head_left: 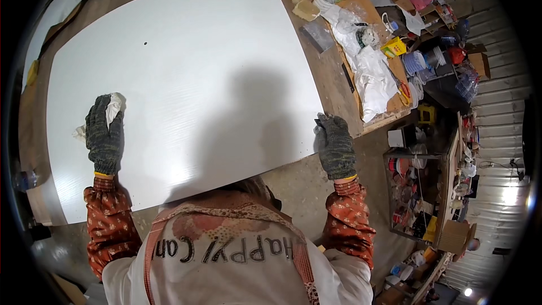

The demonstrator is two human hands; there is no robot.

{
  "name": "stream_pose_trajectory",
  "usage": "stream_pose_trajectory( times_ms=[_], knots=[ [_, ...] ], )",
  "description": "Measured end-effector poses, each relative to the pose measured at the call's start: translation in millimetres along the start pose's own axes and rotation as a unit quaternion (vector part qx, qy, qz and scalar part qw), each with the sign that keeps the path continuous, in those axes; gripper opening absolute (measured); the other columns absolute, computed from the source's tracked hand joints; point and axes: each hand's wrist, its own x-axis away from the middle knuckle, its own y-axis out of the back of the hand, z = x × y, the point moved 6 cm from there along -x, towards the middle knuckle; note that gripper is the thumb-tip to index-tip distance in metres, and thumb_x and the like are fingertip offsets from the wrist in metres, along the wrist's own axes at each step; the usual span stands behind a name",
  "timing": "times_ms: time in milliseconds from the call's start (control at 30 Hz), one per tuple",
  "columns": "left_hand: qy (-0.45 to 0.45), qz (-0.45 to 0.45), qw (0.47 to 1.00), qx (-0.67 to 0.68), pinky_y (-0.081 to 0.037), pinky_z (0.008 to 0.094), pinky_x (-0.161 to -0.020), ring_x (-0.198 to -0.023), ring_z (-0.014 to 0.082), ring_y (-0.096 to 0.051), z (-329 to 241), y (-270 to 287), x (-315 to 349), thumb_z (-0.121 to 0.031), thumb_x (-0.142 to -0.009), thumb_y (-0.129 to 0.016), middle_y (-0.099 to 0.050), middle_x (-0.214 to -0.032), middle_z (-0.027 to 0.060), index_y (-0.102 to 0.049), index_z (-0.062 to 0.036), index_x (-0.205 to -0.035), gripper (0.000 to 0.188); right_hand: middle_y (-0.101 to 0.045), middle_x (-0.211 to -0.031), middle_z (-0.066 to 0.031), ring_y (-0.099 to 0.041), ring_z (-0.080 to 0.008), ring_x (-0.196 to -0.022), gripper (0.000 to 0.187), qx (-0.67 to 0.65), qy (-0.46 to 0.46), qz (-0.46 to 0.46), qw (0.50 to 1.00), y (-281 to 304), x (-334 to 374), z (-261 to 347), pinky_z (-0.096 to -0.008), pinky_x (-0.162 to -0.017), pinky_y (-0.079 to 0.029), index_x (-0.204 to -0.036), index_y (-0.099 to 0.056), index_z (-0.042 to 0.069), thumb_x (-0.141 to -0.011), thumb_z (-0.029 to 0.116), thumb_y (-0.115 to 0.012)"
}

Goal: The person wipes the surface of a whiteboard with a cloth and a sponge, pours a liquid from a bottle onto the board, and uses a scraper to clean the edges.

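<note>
A large white panel (169,79) with a faint grain and a small dark spot lies on a wooden table in front of me. My left hand (105,133), in a dark knitted glove, presses on the panel's left part. A crumpled white cloth (113,107) shows beside its fingers and under the palm. At the panel's right edge is my right hand (335,146), gloved alike, its fingers curled in by the edge. Something small and greyish shows at its fingertips; I cannot make out what it is.
Right of the panel, a grey flat block (317,36) lies on the table. Beyond it a wooden board carries white plastic sheeting (372,79), a yellow box (393,47) and orange-handled scissors (404,91). A cluttered shelf rack (418,192) stands at the right. My shadow falls across the panel.
</note>
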Motion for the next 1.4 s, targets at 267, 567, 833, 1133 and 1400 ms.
stream_pose_trajectory(
  times_ms=[267, 567, 833, 1133, 1400],
  knots=[
    [0.004, -0.019, 0.999, 0.027, -0.035, 0.0364, -0.102, -0.117, 0.0247, -0.050, 10.2, -7.6, 5.7, -0.021, -0.091, -0.056, -0.055, -0.124, 0.0103, -0.054, -0.0061, -0.123, 0.036, -0.064, -0.093, -0.0077, -0.062, -0.0263, -0.085, 0.023, 0.081, -0.089, -0.044, 0.992, -5.0, 1.4, 3.6, -0.0375, -0.072, -0.052, -0.107, -0.064, 0.014, -0.084, 0.017, -0.059],
    [-0.009, -0.016, 1.000, -0.006, -0.035, 0.0360, -0.102, -0.117, 0.0254, -0.050, 8.8, -8.2, 3.2, -0.021, -0.092, -0.054, -0.055, -0.124, 0.0103, -0.053, -0.0057, -0.123, 0.035, -0.062, -0.090, -0.0116, -0.062, -0.0284, -0.078, 0.026, 0.115, -0.104, -0.002, 0.988, -14.3, -13.2, 0.0, -0.0393, -0.065, -0.051, -0.109, -0.063, 0.017, -0.084, 0.017, -0.060],
    [-0.007, -0.007, 1.000, -0.005, -0.036, 0.0357, -0.101, -0.114, 0.0265, -0.051, 3.8, -3.1, -0.5, -0.020, -0.092, -0.053, -0.055, -0.122, 0.0118, -0.054, -0.0046, -0.122, 0.033, -0.061, -0.091, -0.0105, -0.061, -0.0263, -0.076, 0.023, 0.057, -0.089, -0.048, 0.993, -18.2, -4.6, -2.0, -0.0385, -0.064, -0.052, -0.106, -0.063, 0.016, -0.086, 0.022, -0.056],
    [0.026, -0.004, 0.998, 0.055, -0.037, 0.0383, -0.101, -0.115, 0.0273, -0.050, 5.3, 0.0, 0.7, -0.020, -0.090, -0.053, -0.055, -0.123, 0.0121, -0.054, -0.0065, -0.123, 0.036, -0.057, -0.089, -0.0100, -0.061, -0.0268, -0.067, 0.019, 0.132, -0.038, -0.011, 0.990, -17.8, -26.0, 21.9, -0.0394, -0.059, -0.051, -0.103, -0.061, 0.014, -0.086, 0.022, -0.056],
    [-0.013, -0.047, 0.999, 0.023, -0.040, 0.0388, -0.098, -0.113, 0.0279, -0.052, 1.5, 10.5, -0.1, -0.015, -0.085, -0.059, -0.057, -0.121, 0.0111, -0.056, -0.0071, -0.121, 0.036, -0.057, -0.094, -0.0115, -0.062, -0.0291, -0.076, 0.020, 0.101, 0.030, 0.122, 0.987, -92.7, -127.8, 105.2, -0.0421, -0.064, -0.050, -0.102, -0.059, 0.014, -0.090, 0.025, -0.048]
  ],
)
